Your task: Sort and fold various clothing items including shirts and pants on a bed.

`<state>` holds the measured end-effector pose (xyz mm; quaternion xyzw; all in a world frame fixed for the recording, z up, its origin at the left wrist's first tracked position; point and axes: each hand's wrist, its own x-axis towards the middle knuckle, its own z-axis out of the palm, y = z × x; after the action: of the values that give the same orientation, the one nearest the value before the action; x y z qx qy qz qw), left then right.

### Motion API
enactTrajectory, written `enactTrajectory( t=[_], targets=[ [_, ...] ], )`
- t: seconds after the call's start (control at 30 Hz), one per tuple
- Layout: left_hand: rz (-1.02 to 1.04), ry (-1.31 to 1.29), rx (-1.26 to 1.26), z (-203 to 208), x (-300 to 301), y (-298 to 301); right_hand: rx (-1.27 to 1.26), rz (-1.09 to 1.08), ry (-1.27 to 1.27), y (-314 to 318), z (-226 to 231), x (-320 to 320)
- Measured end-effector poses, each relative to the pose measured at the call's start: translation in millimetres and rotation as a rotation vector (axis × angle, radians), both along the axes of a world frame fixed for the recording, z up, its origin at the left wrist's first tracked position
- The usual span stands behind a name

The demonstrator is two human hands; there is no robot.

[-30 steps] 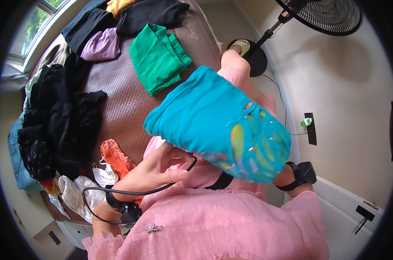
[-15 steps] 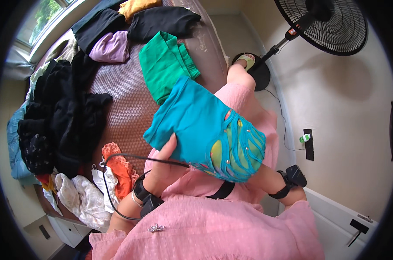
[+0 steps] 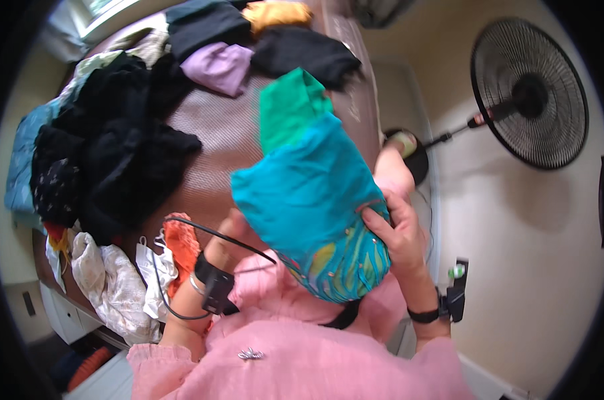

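teal top (image 3: 308, 190) is held over the lap (image 3: 390, 300) by the bed's (image 3: 205, 167) right edge, hiding part of the green cloth (image 3: 287, 110); right hand (image 3: 403, 233) has its right side pinched, thumb on top; left hand (image 3: 233, 232) is at the left side but blurry and partly covered, so can't tell how those fingers sit; black heap (image 3: 118, 143) toward the bed's left edge, orange cloth (image 3: 182, 250) near its closest edge

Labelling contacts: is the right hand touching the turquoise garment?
Touching. The head view shows the right hand with its thumb lying over the turquoise garment.
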<state>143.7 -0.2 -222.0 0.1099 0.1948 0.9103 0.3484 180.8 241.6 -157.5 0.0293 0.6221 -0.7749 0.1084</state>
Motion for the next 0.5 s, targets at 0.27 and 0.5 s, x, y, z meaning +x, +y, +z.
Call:
enactTrajectory(
  t=[0.27,0.5],
  targets=[
    [0.030,-0.393,-0.122,-20.9,-2.1,10.0,-0.093,-0.033,-0.235,-15.9,-58.6,-49.8],
    [0.223,-0.492,0.025,-29.9,-65.8,-19.3,-0.358,0.112,-0.424,-44.4,-64.6,-120.2]
  ],
)
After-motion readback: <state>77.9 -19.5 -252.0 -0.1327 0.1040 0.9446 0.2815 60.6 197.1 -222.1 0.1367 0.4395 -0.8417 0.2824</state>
